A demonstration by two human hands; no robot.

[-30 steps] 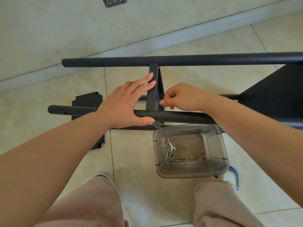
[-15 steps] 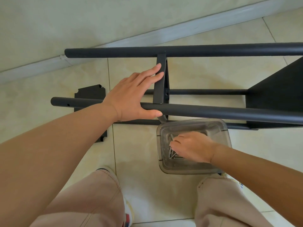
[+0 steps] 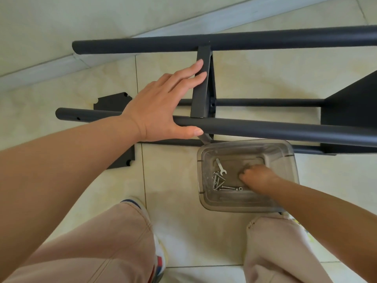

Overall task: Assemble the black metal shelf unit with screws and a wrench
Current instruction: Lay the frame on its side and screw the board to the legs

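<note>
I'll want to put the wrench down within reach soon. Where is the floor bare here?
Bare tile lies between the clear tub and the flat black panel, ahead of the left shoe. More shows between the far tube and the thin rail. The tub's left side is crowded with screws.

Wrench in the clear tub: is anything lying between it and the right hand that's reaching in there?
Nothing visible blocks it. The right hand is inside the clear tub, with bare tub floor between its fingertips and the wrench. The screws lie below that gap, touching the wrench's lower end.
</note>
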